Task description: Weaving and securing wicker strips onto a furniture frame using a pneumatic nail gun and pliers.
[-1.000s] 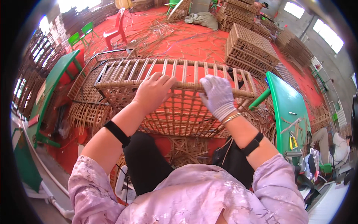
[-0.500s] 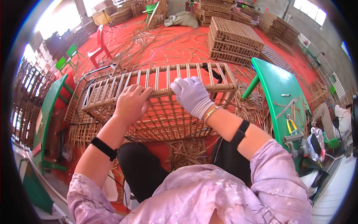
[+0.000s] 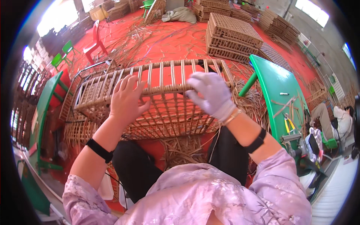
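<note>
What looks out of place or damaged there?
Loose strips lie heaped between the knees, with more strewn across the red floor, untidy like offcuts. Oddly, the right hand is gloved, the left hand bare. The woven frame shows no clear damage.

Loose lilac shirt (image 3: 187, 189), slight sheen, floral print partly paler, partly darker; sleeves (image 3: 281, 176) wide, ending near elbows. Left forearm (image 3: 112, 132): wide black strap (image 3: 98, 150). Right forearm (image 3: 242, 129): matching black band (image 3: 257, 142). Right hand (image 3: 210, 90): thin knit glove (image 3: 217, 96), pale lavender, whitish cuff (image 3: 227, 112). Gold-coloured bracelet (image 3: 233, 116) beside it. Left hand (image 3: 126, 99): bare. Below: plain black trousers (image 3: 133, 165)
</note>
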{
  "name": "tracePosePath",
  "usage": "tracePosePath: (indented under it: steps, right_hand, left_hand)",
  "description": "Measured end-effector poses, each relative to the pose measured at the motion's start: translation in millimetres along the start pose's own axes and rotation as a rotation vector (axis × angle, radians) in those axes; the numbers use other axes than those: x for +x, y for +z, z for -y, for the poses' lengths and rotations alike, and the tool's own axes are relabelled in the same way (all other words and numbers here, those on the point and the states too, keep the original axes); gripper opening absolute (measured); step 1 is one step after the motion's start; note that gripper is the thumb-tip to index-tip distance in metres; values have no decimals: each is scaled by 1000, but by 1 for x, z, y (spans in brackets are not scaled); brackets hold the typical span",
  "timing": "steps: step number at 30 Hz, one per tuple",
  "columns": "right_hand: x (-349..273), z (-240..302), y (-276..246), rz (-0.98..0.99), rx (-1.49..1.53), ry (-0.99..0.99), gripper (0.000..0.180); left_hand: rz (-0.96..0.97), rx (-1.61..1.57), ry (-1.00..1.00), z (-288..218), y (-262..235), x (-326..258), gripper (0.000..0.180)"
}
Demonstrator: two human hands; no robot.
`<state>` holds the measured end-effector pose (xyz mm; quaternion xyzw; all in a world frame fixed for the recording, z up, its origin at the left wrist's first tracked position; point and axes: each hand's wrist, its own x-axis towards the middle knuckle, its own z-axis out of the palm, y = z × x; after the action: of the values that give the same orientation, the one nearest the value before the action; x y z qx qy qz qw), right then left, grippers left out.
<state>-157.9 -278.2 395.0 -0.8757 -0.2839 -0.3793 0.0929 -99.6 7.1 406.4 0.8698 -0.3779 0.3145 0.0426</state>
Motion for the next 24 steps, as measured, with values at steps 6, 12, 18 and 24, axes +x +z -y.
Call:
tracePosePath:
  steps: [6, 12, 18, 24]
  right_hand:
    - [-27, -31, -16, 135, -167, 99, 42]
    - [-24, -24, 7, 167, -235, 180, 54]
    - [-23, -29, 22, 139, -274, 231, 50]
    - [-20, -41, 14, 200, -107, 198, 39]
  left_hand:
    - [118, -96, 66, -28, 9, 25, 52]
    - [134, -98, 120, -61, 40, 43, 50]
    - [155, 4, 41, -86, 53, 56, 49]
    - [149, -53, 130, -71, 58, 55, 54]
